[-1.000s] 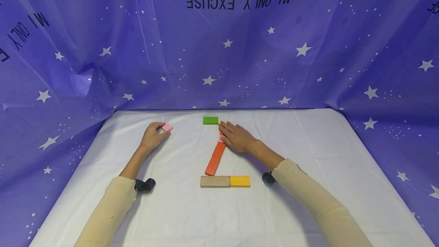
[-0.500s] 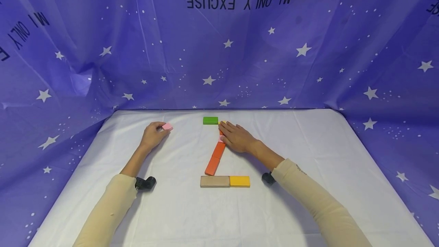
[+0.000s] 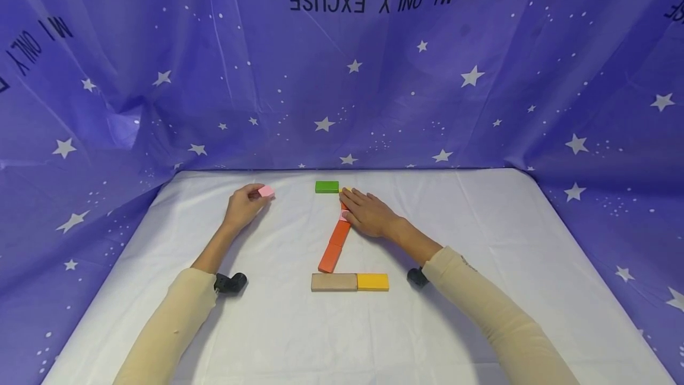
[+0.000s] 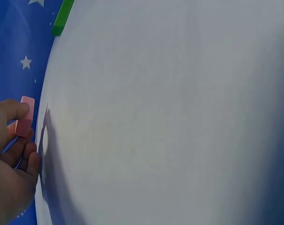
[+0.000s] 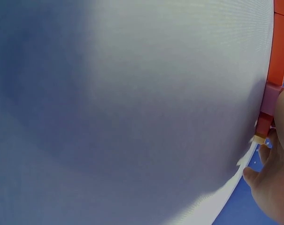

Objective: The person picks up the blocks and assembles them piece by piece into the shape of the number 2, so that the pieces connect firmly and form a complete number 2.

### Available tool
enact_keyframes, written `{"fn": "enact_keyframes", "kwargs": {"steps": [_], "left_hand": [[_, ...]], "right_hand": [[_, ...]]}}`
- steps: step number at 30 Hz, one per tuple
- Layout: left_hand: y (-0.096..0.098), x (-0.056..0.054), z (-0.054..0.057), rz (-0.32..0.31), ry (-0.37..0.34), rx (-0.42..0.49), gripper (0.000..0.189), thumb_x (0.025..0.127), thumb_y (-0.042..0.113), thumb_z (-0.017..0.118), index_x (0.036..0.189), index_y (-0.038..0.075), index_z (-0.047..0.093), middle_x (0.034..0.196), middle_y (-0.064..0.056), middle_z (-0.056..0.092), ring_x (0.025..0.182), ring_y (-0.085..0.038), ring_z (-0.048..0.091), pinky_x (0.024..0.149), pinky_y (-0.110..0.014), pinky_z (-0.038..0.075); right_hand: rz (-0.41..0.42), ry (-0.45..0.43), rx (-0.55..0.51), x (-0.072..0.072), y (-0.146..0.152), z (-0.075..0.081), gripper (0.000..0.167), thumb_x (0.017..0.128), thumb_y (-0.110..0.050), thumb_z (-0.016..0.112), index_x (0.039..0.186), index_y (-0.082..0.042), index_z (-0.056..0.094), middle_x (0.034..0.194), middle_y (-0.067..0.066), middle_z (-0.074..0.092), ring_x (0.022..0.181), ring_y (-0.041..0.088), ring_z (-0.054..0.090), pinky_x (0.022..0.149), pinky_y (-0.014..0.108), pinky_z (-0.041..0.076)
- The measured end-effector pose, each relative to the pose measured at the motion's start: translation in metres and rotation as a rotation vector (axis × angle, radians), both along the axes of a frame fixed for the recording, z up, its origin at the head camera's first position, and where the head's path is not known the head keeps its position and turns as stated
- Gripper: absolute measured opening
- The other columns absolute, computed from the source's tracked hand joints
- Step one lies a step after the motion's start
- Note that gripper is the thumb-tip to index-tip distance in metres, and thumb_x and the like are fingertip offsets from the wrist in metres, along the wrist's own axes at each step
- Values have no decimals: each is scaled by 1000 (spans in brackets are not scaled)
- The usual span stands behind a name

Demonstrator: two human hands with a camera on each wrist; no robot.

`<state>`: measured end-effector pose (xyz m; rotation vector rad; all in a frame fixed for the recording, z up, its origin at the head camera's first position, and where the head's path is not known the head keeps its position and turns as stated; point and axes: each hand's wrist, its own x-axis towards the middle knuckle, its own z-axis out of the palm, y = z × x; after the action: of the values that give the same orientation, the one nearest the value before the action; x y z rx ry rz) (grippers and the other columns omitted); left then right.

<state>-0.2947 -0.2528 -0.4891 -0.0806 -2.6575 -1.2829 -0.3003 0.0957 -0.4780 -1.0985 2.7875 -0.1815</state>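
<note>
My left hand (image 3: 244, 207) pinches a pink block (image 3: 266, 191) between thumb and fingers, left of the row of blocks. In the left wrist view that pink block (image 4: 25, 116) is held over the table, with the hand's shadow on the cloth. My right hand (image 3: 370, 214) lies with its fingers stretched over the upper end of the row. Partly under it show a yellow block (image 3: 345, 189), a red block (image 5: 264, 124) and a second pink block (image 5: 271, 98). A green block (image 3: 327, 187) adjoins the yellow one on the left.
Two orange-red blocks (image 3: 335, 246) slant down from the pink one toward the front. Below them a tan wooden block (image 3: 333, 282) and a yellow block (image 3: 373, 281) lie end to end. White cloth (image 3: 256, 337) covers the table; a purple star-patterned curtain (image 3: 342, 94) surrounds its back and sides.
My left hand has moved a little away from me and to the right, carrying the pink block. The right hand stays where it was on the row.
</note>
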Motion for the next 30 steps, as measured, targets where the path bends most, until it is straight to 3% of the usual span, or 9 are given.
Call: {"fn": "enact_keyframes", "kwargs": {"steps": [14,30], "left_hand": [[37,-12,7,-70,-28,30,45,91,11,73,129,-10,60,116,-28,65,108,-40,63,94,-47,51],[72,-28,0,-137,-26,0,40,91,9,70,126,-7,63,115,-25,66,107,-37,62,95,-46,50]], "right_hand": [[3,9,16,-2,0,0,59,110,-38,32,160,-9,20,165,8,16,151,26,13,119,50,18],[0,-2,2,-1,-1,0,59,109,-37,33,159,-9,22,165,8,17,150,27,14,119,51,19]]}}
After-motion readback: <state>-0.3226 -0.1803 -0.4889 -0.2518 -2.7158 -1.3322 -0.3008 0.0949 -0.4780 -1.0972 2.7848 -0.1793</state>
